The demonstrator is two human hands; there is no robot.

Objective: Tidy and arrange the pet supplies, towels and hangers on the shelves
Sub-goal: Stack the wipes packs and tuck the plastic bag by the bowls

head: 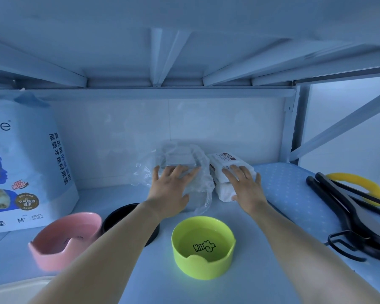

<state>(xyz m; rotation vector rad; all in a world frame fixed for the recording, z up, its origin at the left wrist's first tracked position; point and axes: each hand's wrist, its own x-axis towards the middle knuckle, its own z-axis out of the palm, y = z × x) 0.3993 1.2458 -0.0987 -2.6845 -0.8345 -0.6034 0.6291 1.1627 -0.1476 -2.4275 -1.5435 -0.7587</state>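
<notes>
At the back of the white shelf (123,196) lies a clear plastic pack of grey towels (181,159). My left hand (171,189) rests flat on its front, fingers spread over the wrap. Right beside it stand two stacked white wipe packs (223,163) with a brown label. My right hand (246,187) presses on the top pack, fingers spread. In front sit a green pet bowl (203,246), a pink bowl (66,238) and a black bowl (123,216) partly hidden by my left forearm. Black hangers (349,213) lie at the right.
A large blue-and-white pet pad bag (26,167) stands upright at the left. A blue dotted padded board (290,194) lies along the right under the hangers, with a yellow ring-shaped item (364,183) behind them. The shelf above hangs low overhead.
</notes>
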